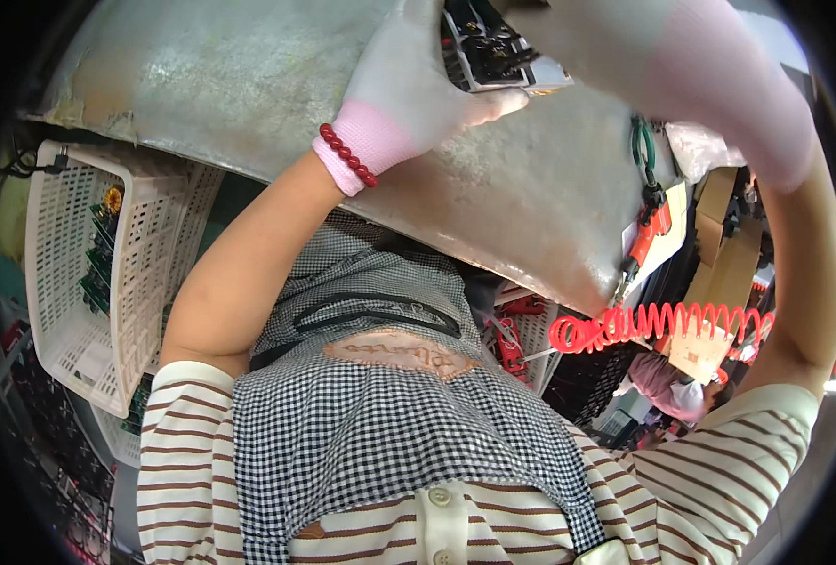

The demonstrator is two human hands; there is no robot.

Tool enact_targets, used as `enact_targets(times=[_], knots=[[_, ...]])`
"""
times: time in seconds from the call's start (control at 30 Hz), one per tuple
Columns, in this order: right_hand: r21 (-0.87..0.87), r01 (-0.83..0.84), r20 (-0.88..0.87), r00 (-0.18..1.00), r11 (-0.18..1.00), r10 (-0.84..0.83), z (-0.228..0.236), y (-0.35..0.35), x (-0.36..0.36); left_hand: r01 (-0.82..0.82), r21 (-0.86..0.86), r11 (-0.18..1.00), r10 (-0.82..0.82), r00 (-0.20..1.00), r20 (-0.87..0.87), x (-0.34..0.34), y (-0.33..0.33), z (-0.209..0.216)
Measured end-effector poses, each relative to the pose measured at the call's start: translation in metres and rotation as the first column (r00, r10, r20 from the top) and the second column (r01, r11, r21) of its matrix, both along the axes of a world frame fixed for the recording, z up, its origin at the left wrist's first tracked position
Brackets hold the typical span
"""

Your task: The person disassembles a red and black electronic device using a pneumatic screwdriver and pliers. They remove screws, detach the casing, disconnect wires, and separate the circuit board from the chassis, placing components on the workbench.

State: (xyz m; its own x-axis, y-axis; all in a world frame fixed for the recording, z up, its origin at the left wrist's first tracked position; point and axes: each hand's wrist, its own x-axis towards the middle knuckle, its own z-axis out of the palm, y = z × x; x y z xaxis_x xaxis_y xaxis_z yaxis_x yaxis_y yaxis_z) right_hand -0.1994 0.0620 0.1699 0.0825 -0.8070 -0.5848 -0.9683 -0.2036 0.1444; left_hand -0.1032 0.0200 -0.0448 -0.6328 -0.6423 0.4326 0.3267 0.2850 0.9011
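Observation:
My left hand (416, 89) wears a whitish glove with a pink cuff, and a red bead bracelet circles the wrist. It grips a black device with a silvery metal edge (490, 49) over the metal table (249, 75), its thumb lying along the near side. The top of the picture cuts off part of the device, and its exact kind cannot be made out. My right hand (616, 42), gloved likewise, reaches in from the right above the device. Motion smears it, and its fingers are hidden or beyond the upper edge.
At the right table edge lies a red power screwdriver (646, 235) with a coiled red air hose (663, 325). Cardboard boxes (719, 235) and a clear plastic bag (705, 149) are beyond. A white perforated basket (121, 273) with green circuit boards (100, 254) stands left.

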Motion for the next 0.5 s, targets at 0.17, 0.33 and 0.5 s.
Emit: enact_targets(times=[0.17, 0.33, 0.5], knots=[[-0.218, 0.070, 0.418, 0.908, 0.973, 0.029, -0.018, 0.043, -0.055, 0.040, -0.061, 0.997, -0.044, 0.997, -0.058, 0.002, -0.001, -0.003], [-0.014, 0.525, 0.743, 0.575, 0.851, -0.343, -0.005, 0.047, -0.056, 0.009, -0.086, 0.996, -0.014, 0.998, -0.055, -0.001, -0.002, -0.004], [-0.289, 0.269, 0.740, 0.671, 0.919, 0.036, -0.022, 0.030, -0.069, 0.036, -0.118, 0.992, -0.039, 0.999, -0.025, 0.000, -0.008, -0.003]])
